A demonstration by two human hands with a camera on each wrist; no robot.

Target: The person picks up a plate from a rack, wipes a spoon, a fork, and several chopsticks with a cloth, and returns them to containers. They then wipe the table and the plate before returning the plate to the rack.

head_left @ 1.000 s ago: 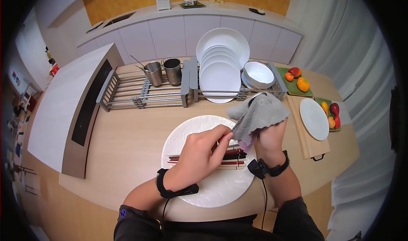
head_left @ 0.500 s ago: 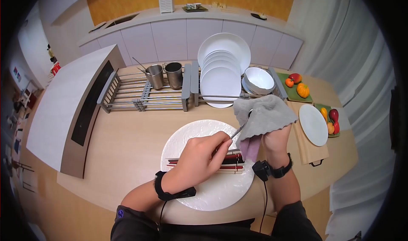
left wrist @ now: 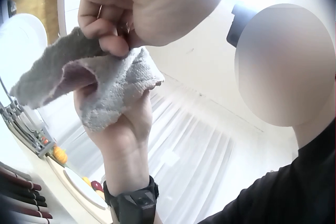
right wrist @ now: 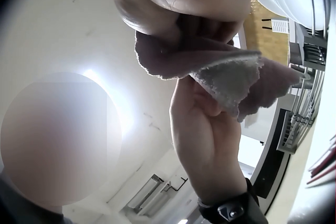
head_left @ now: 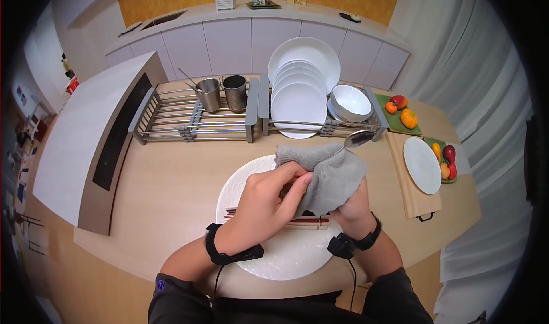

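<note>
A metal spoon (head_left: 358,138) points away to the right, its bowl showing beyond a grey cloth (head_left: 334,178) with a pinkish underside. My left hand (head_left: 266,204) pinches the spoon's handle end, which is mostly hidden by fingers and cloth. My right hand (head_left: 355,207) grips the cloth folded around the handle, its fingers largely covered in the head view. Both hands are held over a large white textured plate (head_left: 280,261). Several chopsticks (head_left: 311,222) in red, black and pale colours lie on that plate, partly behind the left hand.
A dish rack (head_left: 189,134) at the back holds two metal cups (head_left: 234,93), white plates (head_left: 297,104) and a bowl (head_left: 350,102). To the right, an oval white plate (head_left: 422,165) lies on a wooden board (head_left: 410,203), beside green trays of fruit. A white box-like unit (head_left: 86,146) stands left.
The cloth has shifted left and down, closer to my left hand, and is folded over the handle. The spoon's bowl now shows beyond it. My left hand stays nearly in place.
</note>
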